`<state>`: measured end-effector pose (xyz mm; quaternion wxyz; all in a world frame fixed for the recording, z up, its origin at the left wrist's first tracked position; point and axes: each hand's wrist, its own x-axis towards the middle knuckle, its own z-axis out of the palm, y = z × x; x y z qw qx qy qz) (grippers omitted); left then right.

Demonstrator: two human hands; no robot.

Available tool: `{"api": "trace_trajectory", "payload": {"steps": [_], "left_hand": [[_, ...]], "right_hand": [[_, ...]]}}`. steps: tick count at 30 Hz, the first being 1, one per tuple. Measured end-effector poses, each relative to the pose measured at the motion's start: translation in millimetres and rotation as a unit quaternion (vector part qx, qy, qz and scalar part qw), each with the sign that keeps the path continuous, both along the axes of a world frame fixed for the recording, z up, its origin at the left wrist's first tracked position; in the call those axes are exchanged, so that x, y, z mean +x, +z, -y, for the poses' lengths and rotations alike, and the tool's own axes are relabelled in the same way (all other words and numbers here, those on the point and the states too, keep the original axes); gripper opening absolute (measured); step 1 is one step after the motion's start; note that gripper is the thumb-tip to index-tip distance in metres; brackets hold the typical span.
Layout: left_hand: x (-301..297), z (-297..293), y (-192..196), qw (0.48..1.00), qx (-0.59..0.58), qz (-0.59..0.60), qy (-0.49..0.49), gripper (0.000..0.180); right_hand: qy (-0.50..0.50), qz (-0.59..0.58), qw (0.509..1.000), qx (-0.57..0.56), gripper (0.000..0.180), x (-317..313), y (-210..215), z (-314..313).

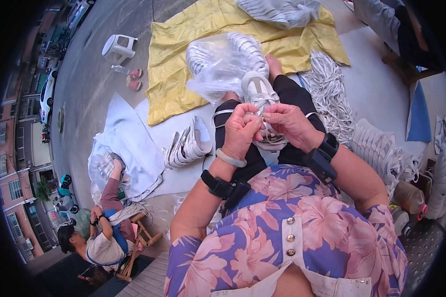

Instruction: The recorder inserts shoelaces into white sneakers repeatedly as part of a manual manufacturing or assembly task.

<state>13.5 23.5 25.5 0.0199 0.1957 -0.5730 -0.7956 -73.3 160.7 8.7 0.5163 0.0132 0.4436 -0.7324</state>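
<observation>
We look down on a pale grey-and-white mesh sneaker (pixel 258 94) resting on our lap, toe pointing away, against black trousers. Our left hand (pixel 241 129) is curled nearly closed, fingertips pinching a thin white shoelace (pixel 268 131) at the shoe's throat; our right hand (pixel 288 122) is likewise bent in close, thumb and forefinger nipping the same lace — the two hands almost touching over the tongue. A pale jade-coloured bangle (pixel 230 159) circles the left wrist, with black strapped bands on both forearms.

Just beyond the shoe sits a clear plastic bag of white sneakers (pixel 222 62) on a yellow cloth sheet (pixel 183 44). A short row of white sneakers (pixel 188 143) lies to our left on the pale floor, a heap of white laces (pixel 329 91) to our right. Well apart at lower left, another person (pixel 104 237) sits on a small wooden stool — a white plastic stool (pixel 118 47) stands on the grey road beyond.
</observation>
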Motion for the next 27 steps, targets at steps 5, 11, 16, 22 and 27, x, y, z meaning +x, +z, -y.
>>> {"api": "trace_trajectory", "payload": {"steps": [5, 11, 16, 22, 27], "left_hand": [[4.1, 3.5, -0.8, 0.999, -0.016, 0.012, -0.028, 0.029], [3.6, -0.3, 4.2, 1.000, -0.008, 0.007, -0.007, 0.028], [4.6, 2.8, 1.7, 0.999, -0.016, 0.010, -0.029, 0.032], [5.5, -0.1, 0.3, 0.999, 0.000, 0.023, -0.039, 0.032], [-4.1, -2.1, 6.6, 0.861, -0.498, -0.088, -0.056, 0.046]], "right_hand": [[-0.003, -0.022, 1.000, -0.004, 0.014, 2.8, 8.1, 3.4], [0.015, -0.075, 0.997, -0.012, 0.014, 3.7, 8.0, 2.8], [0.027, -0.092, 0.995, -0.013, 0.012, 2.9, 4.8, 2.8], [0.033, -0.150, 0.988, 0.005, 0.010, 2.1, 4.5, 3.3], [0.018, -0.497, 0.867, 0.022, 0.009, -2.0, 17.9, 0.0]]}}
